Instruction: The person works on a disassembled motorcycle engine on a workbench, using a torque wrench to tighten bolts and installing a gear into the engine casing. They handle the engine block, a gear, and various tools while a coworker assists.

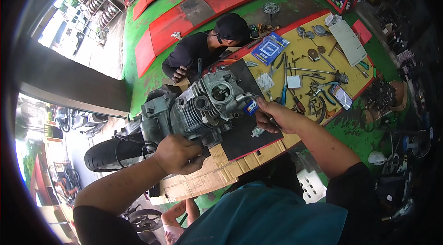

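Observation:
A motorcycle engine [194,109] with a finned cylinder lies in front of me, its round open head facing up. My right hand [275,116] is closed around a bent metal tool [249,97] whose far end meets the engine's head. Beside those fingers shows a blue packet [250,108]. My left hand [179,153] is curled into a fist against the near side of the engine. Whatever its fingers hold, if anything, is hidden. Under the engine's right part is a black mat [249,140].
Pliers, wrenches and small parts cover the yellow tabletop [302,56], with a blue package [270,48] at its far side. A person in black [198,53] leans in beyond the engine. Flattened cardboard [207,171] lies nearest me; a tire [113,154] is at left.

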Motion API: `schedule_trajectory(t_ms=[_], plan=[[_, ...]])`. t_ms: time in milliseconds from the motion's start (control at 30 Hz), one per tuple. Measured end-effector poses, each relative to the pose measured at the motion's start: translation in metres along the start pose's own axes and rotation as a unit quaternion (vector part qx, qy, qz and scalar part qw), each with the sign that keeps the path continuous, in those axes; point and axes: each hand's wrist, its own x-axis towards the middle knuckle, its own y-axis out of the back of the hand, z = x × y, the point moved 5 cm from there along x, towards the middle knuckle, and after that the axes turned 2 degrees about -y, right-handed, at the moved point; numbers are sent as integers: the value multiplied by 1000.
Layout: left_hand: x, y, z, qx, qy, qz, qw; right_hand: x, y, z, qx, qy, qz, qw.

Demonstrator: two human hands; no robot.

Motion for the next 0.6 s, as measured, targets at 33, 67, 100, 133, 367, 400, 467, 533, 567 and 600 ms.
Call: schedule_trajectory(t_ms=[33,67,100,133,367,400,467,533,567,600], plan=[[0,-1,-1,0,-5,1,1000,-1,0,-3,-34,5,10,999],[-1,-2,-1,1,-11,1,1000,-6,-3,-6,-68,11,20,997],[-2,-2,-1,2,-16,2,1000,-8,-5,-7,-102,16,29,994],[0,0,-1,-3,-29,-7,1000,-6,-3,-4,-128,41,40,990],[6,4,-1,4,-28,-27,999,-11,-7,1,-109,63,149,981],[8,6,-1,-5,-19,-26,999,-14,-11,-3,-123,84,167,975],[6,3,-3,-30,-23,-23,999,-11,-9,7,-114,73,173,976],[5,1,-4,-40,-23,-18,999,-13,-10,8,-111,68,179,975],[5,1,-5,-38,-21,-14,999,-15,-12,2,-112,70,181,974],[4,1,-4,-35,-19,-11,999,-16,-14,-1,-113,71,184,974]])
